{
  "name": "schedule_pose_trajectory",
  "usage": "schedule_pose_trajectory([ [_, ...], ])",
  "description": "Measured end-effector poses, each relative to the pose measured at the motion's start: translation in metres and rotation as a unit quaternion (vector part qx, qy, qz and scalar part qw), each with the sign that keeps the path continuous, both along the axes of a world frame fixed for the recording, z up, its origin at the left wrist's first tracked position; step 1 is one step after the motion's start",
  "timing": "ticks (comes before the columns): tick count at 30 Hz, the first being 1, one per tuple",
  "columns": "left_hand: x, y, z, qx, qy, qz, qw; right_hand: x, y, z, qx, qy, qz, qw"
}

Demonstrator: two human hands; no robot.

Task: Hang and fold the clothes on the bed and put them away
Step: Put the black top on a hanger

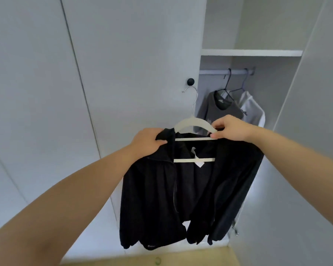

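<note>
Here the left hand (146, 141) grips the black jacket (158, 198) at its shoulder, while the right hand (229, 128) pinches the white hanger (194, 124) at its right end, before the open wardrobe (252, 52). Cloth hides the hanger's left end.

Up front: black zip jacket (181, 189) on white plastic hanger (194, 124), before closed white wardrobe door (133, 54) w/ round black knob (190, 81). Behind-rt, in open compartment (269, 81): grey sweatshirt (213, 112) left of white top (252, 112), both on metal rail (213, 72) (white shelf (252, 53) above).
</note>
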State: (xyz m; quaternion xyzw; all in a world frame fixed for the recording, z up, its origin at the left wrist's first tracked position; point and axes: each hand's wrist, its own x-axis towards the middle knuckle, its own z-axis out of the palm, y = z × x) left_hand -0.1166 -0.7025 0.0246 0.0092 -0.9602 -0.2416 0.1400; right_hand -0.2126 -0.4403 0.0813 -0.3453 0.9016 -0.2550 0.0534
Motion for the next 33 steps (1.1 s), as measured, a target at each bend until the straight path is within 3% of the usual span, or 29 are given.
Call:
schedule_pose_trajectory([
  [5,-0.062,0.063,-0.012,0.050,-0.004,-0.049,0.998,-0.018,0.071,0.003,0.081,-0.006,-0.079,0.994],
  [12,-0.165,0.129,-0.011,0.114,0.019,-0.074,0.991,-0.061,0.124,-0.002,-0.014,-0.014,-0.258,0.966],
  [17,-0.231,0.153,-0.017,0.049,0.039,-0.058,0.996,-0.104,0.137,-0.004,-0.058,-0.044,-0.321,0.944],
  [26,-0.310,0.153,-0.017,0.054,-0.027,0.014,0.998,-0.182,0.099,-0.020,-0.156,-0.120,-0.334,0.922],
  [30,-0.334,0.137,0.000,-0.006,-0.081,0.103,0.991,-0.216,0.076,-0.019,-0.206,-0.167,-0.326,0.908],
  [33,-0.359,0.129,0.022,-0.009,-0.064,0.167,0.984,-0.242,0.060,-0.007,-0.255,-0.202,-0.317,0.891],
])
